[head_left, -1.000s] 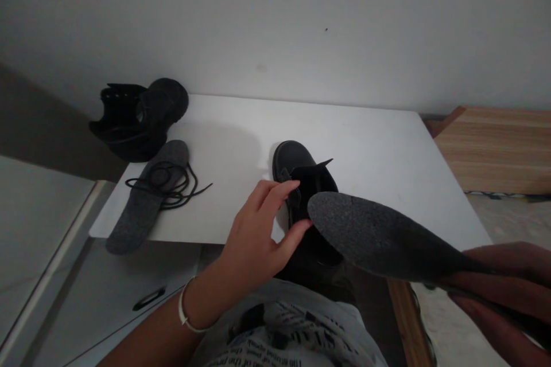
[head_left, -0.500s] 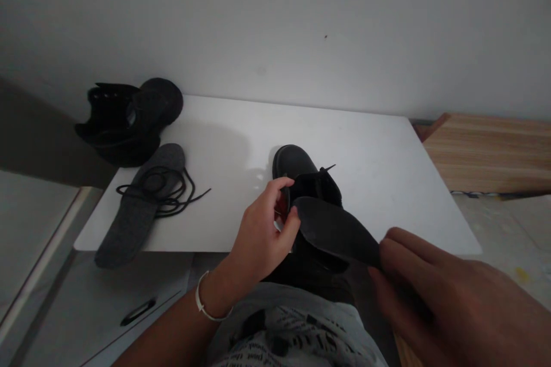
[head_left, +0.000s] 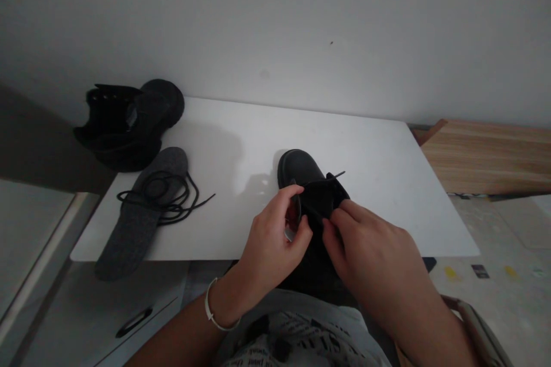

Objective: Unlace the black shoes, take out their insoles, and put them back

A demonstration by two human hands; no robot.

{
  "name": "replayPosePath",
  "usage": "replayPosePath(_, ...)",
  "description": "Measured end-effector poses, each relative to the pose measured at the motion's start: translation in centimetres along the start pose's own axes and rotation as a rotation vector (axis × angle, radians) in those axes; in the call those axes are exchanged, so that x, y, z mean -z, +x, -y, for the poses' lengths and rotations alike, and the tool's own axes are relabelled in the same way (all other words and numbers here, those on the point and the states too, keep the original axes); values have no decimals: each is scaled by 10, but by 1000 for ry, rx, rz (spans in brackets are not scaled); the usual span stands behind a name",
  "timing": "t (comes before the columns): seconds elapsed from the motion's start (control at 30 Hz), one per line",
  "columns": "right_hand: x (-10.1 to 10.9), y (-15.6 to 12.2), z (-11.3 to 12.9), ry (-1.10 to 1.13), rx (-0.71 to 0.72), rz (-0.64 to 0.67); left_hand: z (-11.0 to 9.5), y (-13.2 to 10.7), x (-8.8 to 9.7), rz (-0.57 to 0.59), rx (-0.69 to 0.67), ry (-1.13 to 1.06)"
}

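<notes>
A black boot (head_left: 300,166) lies near the front of the white table, toe pointing away from me and its lace undone at the top. My left hand (head_left: 275,238) pinches the left side flap of the boot's opening between thumb and fingers. Inside that opening, my right hand (head_left: 370,243) has its fingers closed on the dark insole (head_left: 317,202), which is mostly within the boot. The insole's front part is hidden in there.
On the table's left, a grey felt insole (head_left: 135,226) overhangs the front edge, with a loose black lace (head_left: 172,200) over it. A second black boot (head_left: 129,120) stands behind, by the wall. Wooden boards (head_left: 495,155) lie right of the white table (head_left: 387,183).
My right hand has moved left and forward, taking the insole from above the boot into its opening. My left hand keeps its pinch on the flap.
</notes>
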State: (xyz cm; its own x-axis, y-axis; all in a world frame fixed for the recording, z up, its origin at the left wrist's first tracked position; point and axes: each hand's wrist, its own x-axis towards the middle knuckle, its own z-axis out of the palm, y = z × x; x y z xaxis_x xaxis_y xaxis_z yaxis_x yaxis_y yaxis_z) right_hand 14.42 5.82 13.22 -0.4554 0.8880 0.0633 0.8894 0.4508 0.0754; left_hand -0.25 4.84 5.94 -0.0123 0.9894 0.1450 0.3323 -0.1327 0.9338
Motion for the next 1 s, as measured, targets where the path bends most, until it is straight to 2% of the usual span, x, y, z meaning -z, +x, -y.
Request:
replayPosePath(0.2, -11, 18, 6, 37, -68, 143, 1, 1, 1, -6, -21, 2)
replayPosePath(0.33, -21, 29, 9, 35, -83, 168, 3, 1, 0, -7, -44, 0)
replayPosePath(0.43, -27, 30, 9, 55, -71, 121, 4, 1, 0, -18, -59, 2)
replayPosePath(0.63, -35, 19, 3, 146, 80, -80, 7, 1, -1, -21, -71, -3)
replayPosePath(0.7, -37, 18, 1, 151, 86, -97, 7, 2, -2, -19, -68, -11)
replayPosePath(0.77, -37, 20, 0, 147, 61, -51, 7, 2, -2, -18, -67, -13)
replayPosePath(0.93, -35, 32, 1, 147, -27, 180, 7, 2, -1, -20, -57, -3)
replayPosePath(1.0, -33, 34, -1, 186, -40, 234, 7, 1, -1, -15, -55, -5)
